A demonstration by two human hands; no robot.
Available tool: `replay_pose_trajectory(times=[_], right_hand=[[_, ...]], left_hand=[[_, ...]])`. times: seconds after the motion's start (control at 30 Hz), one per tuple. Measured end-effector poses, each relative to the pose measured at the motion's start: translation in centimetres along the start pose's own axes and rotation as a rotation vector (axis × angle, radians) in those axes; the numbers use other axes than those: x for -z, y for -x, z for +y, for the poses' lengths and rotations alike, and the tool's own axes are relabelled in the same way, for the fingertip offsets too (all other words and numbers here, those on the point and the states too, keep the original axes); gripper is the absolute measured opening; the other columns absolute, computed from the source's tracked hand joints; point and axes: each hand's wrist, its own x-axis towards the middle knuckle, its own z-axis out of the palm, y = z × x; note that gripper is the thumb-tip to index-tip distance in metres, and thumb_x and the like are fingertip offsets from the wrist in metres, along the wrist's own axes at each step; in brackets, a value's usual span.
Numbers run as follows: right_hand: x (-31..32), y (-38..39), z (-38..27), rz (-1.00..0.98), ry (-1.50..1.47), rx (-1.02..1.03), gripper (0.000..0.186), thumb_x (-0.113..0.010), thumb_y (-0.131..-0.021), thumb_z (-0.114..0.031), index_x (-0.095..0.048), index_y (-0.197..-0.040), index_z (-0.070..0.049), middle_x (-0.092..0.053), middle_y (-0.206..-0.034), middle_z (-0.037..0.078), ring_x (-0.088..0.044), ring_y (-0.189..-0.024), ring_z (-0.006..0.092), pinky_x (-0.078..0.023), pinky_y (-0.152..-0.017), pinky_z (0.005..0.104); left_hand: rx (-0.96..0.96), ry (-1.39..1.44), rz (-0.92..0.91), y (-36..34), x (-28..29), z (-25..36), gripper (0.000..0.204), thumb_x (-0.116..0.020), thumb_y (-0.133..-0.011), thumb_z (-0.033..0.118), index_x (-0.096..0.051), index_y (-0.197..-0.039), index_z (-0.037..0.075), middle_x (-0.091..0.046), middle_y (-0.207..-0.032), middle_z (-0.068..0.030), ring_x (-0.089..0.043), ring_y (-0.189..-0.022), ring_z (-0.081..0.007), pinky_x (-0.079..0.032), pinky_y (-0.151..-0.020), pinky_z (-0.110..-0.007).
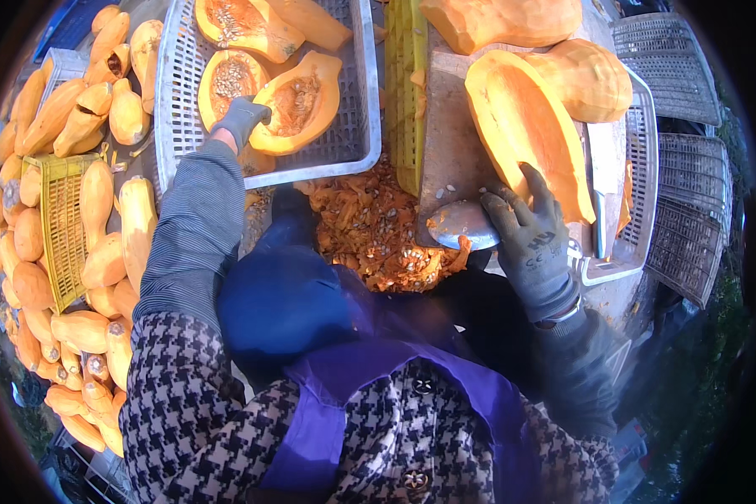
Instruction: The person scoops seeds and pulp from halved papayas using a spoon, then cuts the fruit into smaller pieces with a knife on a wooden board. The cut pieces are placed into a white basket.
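My left hand (pixel 242 119), in a grey glove, grips the rim of a halved pumpkin (pixel 315 101) in a grey plastic crate (pixel 265 178). Seeds and stringy pulp still line its hollow. Other seeded halves, such as one pumpkin half (pixel 214 84), lie beside it. My right hand (pixel 529 231), also gloved, is closed around a metal scoop (pixel 458 225) smeared with pulp; its handle is hidden by the hand. The fingers of that hand touch the lower end of a hollowed pumpkin half (pixel 529 126), which lies tilted on a wooden board (pixel 449 143).
Scooped pulp and seeds (pixel 386 235) heap up between my knees. A knife (pixel 601 223) stands by a white crate (pixel 651 168) on the right. Peeled pumpkins (pixel 80 332) pile up at left around a yellow crate (pixel 63 235). Grey crates (pixel 680 168) stand at far right.
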Motion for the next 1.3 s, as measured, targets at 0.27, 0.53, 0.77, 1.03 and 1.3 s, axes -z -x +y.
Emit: replay_pose_trajectory(times=[0.27,0.53,0.77,1.03,1.3], right_hand=[[0.3,4.8,5.1,0.057,-0.011,0.015,0.027,-0.070,-0.071,-0.023,-0.063,-0.096,-0.014,-0.063,-0.108,-0.001,-0.046,-0.122,0.0304,-0.043,-0.096,0.0459],[1.6,6.5,5.3,0.219,-0.542,-0.379,0.026,-0.059,-0.086,-0.016,-0.062,-0.110,-0.008,-0.063,-0.110,0.016,-0.056,-0.111,0.0309,-0.043,-0.095,0.0376],[-0.2,7.7,-1.1,0.314,-1.469,-0.468,0.031,-0.057,-0.092,-0.020,-0.059,-0.117,0.000,-0.064,-0.101,0.004,-0.055,-0.089,0.0108,-0.045,-0.082,0.0266],[-4.9,9.6,-3.4,0.486,-0.797,-0.557,0.023,-0.056,-0.088,-0.022,-0.061,-0.107,-0.011,-0.062,-0.104,0.015,-0.059,-0.099,0.0356,-0.047,-0.084,0.0412],[-6.2,7.9,-5.6,0.529,-0.866,-0.681,0.021,-0.053,-0.090,-0.021,-0.061,-0.105,-0.009,-0.063,-0.102,0.019,-0.060,-0.096,0.0375,-0.048,-0.082,0.0431]], left_hand=[[-0.279,0.382,0.013,10.6,7.7,3.6,0.058,-0.054,-0.063,-0.005,-0.053,-0.121,-0.009,-0.063,-0.103,-0.0133,-0.061,-0.086,-0.0211,-0.051,-0.075,-0.028],[-0.508,0.146,-0.197,24.1,9.3,12.7,0.070,-0.052,-0.058,-0.006,-0.047,-0.128,-0.009,-0.062,-0.112,-0.0129,-0.062,-0.097,-0.0181,-0.049,-0.086,-0.026],[-0.685,-0.488,-0.569,25.6,-1.5,20.0,0.069,-0.055,-0.058,-0.004,-0.055,-0.127,0.004,-0.063,-0.114,-0.0077,-0.057,-0.105,-0.0158,-0.043,-0.094,-0.025],[-1.137,-0.939,0.143,23.4,-8.9,25.2,0.056,-0.068,-0.070,0.017,-0.055,-0.125,0.011,-0.062,-0.116,-0.0139,-0.060,-0.103,-0.0276,-0.048,-0.089,-0.037],[-0.556,0.524,0.054,29.2,-15.1,13.8,0.081,-0.080,-0.068,0.009,-0.032,-0.132,-0.003,-0.053,-0.118,-0.0162,-0.054,-0.106,-0.0195,-0.048,-0.087,-0.028]])
